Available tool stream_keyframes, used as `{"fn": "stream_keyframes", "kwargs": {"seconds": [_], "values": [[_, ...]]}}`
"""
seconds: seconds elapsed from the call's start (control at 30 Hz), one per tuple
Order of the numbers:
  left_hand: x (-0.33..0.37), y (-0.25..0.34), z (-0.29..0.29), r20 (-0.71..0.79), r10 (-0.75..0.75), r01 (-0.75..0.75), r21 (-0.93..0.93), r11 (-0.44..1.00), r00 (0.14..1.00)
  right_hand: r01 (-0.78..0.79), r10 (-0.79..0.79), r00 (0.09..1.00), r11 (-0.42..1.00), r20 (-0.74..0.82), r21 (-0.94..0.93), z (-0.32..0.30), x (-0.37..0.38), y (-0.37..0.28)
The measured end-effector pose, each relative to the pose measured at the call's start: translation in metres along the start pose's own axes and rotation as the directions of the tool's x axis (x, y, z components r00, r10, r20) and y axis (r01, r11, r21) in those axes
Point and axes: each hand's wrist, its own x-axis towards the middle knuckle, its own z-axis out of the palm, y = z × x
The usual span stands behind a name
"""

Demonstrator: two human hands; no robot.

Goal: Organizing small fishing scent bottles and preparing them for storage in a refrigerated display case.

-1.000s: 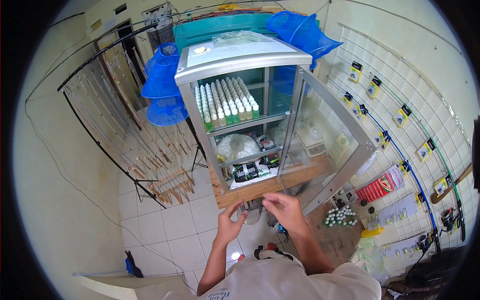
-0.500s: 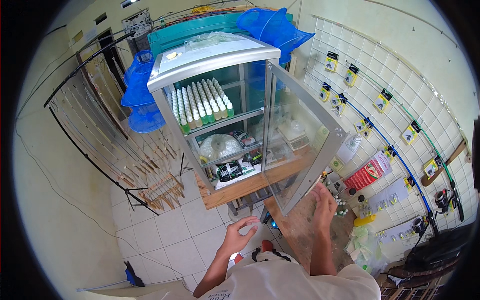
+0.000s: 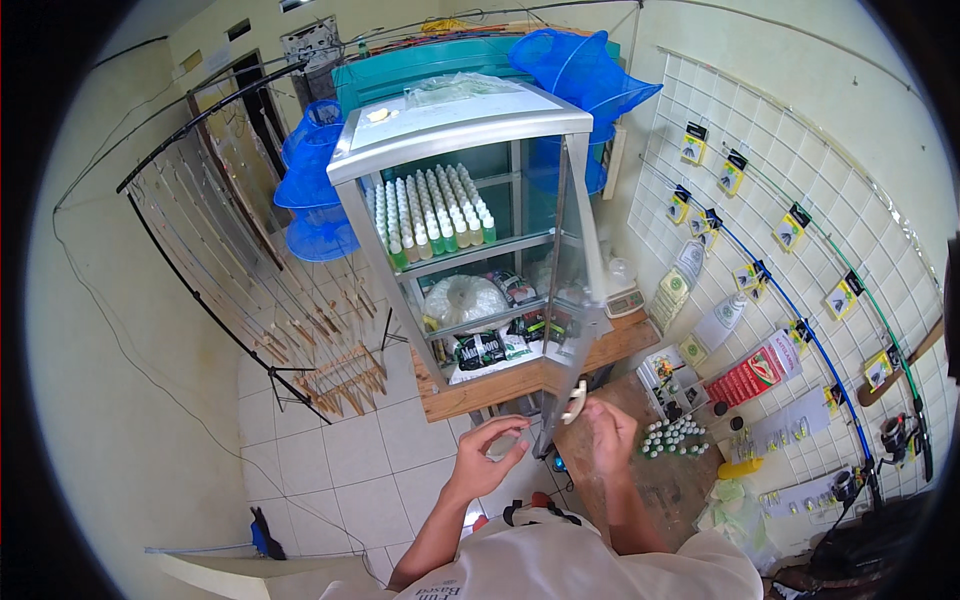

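Below, right hand [image 3: 608, 432] raised at the lower edge of the glass door [image 3: 572, 300], fingers curled; a small pale object [image 3: 574, 402] sits at its fingertips, touching the door's bottom corner. Whether the hand grips it or only touches it, cannot tell. Left hand [image 3: 485, 455] hovers just left of the door edge, thumb and fingers bent into a loose open C, holding nothing.

Door belongs to a tall glass cabinet [image 3: 455, 130] with a pale metal top, standing on a wooden base [image 3: 500, 385]; door swung out toward the person, seen nearly edge-on.

Upper shelf: rows of small white bottles [image 3: 432, 205], front ones greenish at the bottom. Middle shelf: round white sack [image 3: 463, 300]. Beneath it, dark packets with white lettering [image 3: 482, 350].

On top of the cabinet, clear plastic bag [image 3: 455, 88]. Behind, blue nets [image 3: 585, 65] hanging.

Right wall, white wire grid [image 3: 800, 170] carrying small yellow-and-black carded packets [image 3: 693, 143] in a slanting line. Lower, flat red box [image 3: 752, 372]. Cluster of small green-capped bottles [image 3: 675, 437] on the wooden counter [image 3: 650, 490] near the right hand. Yellow bottle [image 3: 738, 468] lying further right.

Left wall: rack of thin rods [image 3: 250, 290] leaning over the tiled floor [image 3: 340, 470]
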Motion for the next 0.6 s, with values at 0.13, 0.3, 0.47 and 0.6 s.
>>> {"fn": "stream_keyframes", "kwargs": {"seconds": [0.13,0.3,0.47,0.6], "values": [[-0.003,-0.01,-0.009,-0.121,0.01,-0.013,-0.018,1.0,0.993,-0.028,0.024,0.986,0.999,0.166,0.023,0.028,0.006,0.007],[0.004,-0.004,-0.019,-0.328,0.046,-0.049,0.001,0.999,0.944,-0.02,0.001,0.936,0.999,0.351,0.051,0.065,0.024,0.022],[0.013,-0.001,-0.044,-0.351,0.089,-0.021,0.194,0.981,0.932,-0.025,-0.014,0.869,0.997,0.494,0.073,0.111,0.047,0.032],[0.025,-0.004,-0.063,-0.378,0.053,0.036,0.224,0.974,0.924,-0.04,0.019,0.85,0.999,0.526,0.028,0.146,0.058,0.04]]}}
